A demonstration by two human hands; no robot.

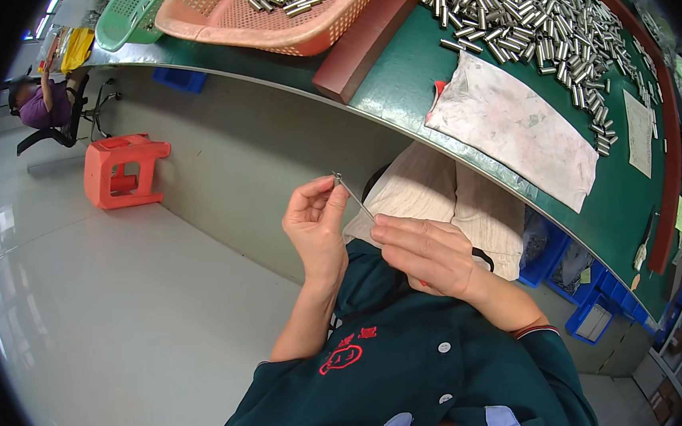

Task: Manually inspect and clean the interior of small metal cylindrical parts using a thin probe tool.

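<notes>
In front of my body, my left hand (316,224) is closed in a pinch between thumb and forefinger. At its fingertips is a small shiny metal piece (337,176), mostly covered by the fingers. From there a thin metal rod (358,201) slants down to my right hand (428,252). The right fingers lie closed together around the rod's lower end, and they hide how far it runs into the hand. Both hands are in the air, short of the table's edge and over my lap.
A green-topped table (395,88) curves along the front and right. On it lie many metal cylinders (534,21), a stained white cloth (510,123) and a pink basket (207,35). A red stool (125,171) stands left; a seated person (44,104) is farther off. Blue bins (578,274) sit below.
</notes>
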